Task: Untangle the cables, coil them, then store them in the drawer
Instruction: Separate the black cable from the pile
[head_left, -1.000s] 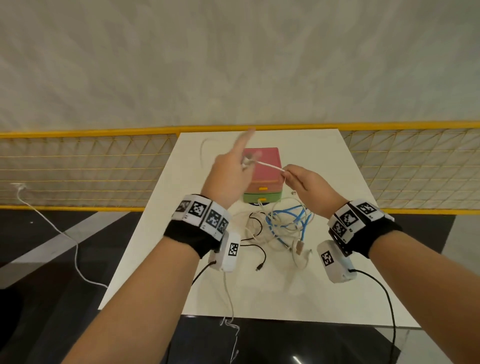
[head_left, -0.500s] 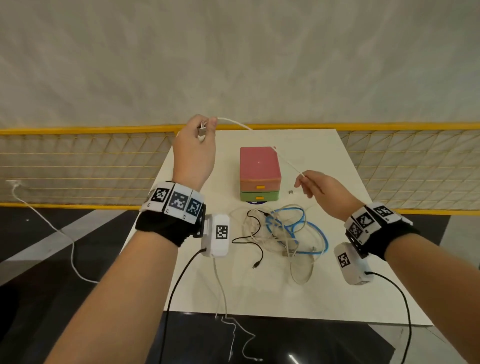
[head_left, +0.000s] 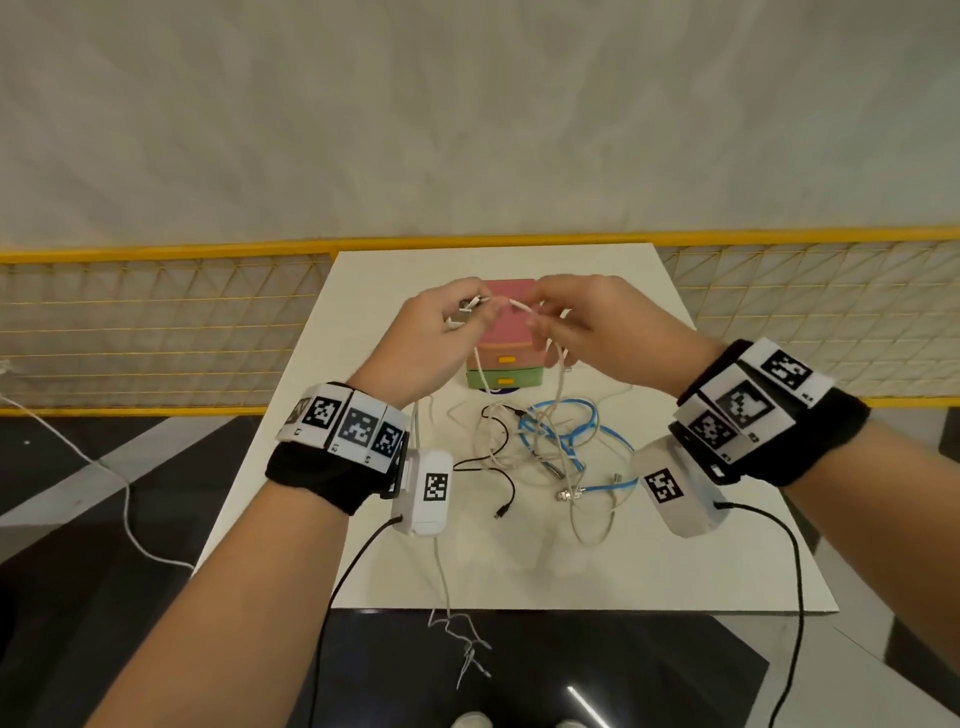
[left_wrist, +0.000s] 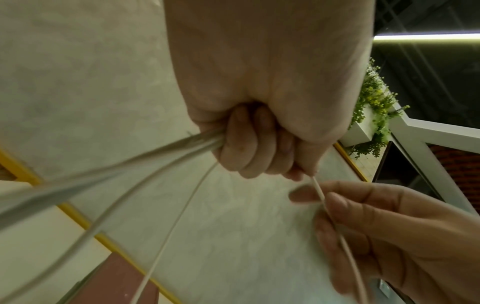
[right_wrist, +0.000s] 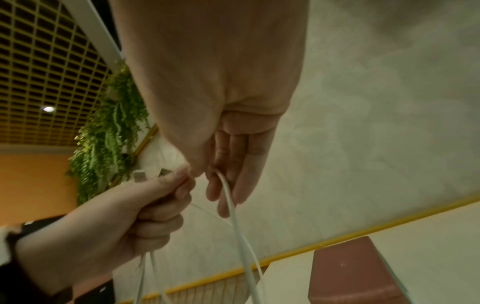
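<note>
My left hand (head_left: 457, 322) is raised over the table and grips several gathered strands of a white cable (head_left: 522, 307), its plug end sticking out of the fist; the curled fingers (left_wrist: 249, 144) show in the left wrist view. My right hand (head_left: 556, 319) is close beside it and pinches the same white cable (right_wrist: 233, 209) between thumb and fingertips. The cable hangs from both hands to a tangle (head_left: 556, 447) of white, black and blue cables on the white table (head_left: 727, 545). Behind the hands stands a small drawer box (head_left: 511, 376), pink over green, with both drawers closed.
A yellow mesh fence (head_left: 156, 332) runs behind the table at both sides. A white cord (head_left: 124, 499) trails on the dark floor at left. Wrist-camera leads hang off the table's near edge (head_left: 452, 608).
My left hand came back down from the far left to the middle. My right hand rose to meet it, so the stretched cable span between them has closed to a short gap.
</note>
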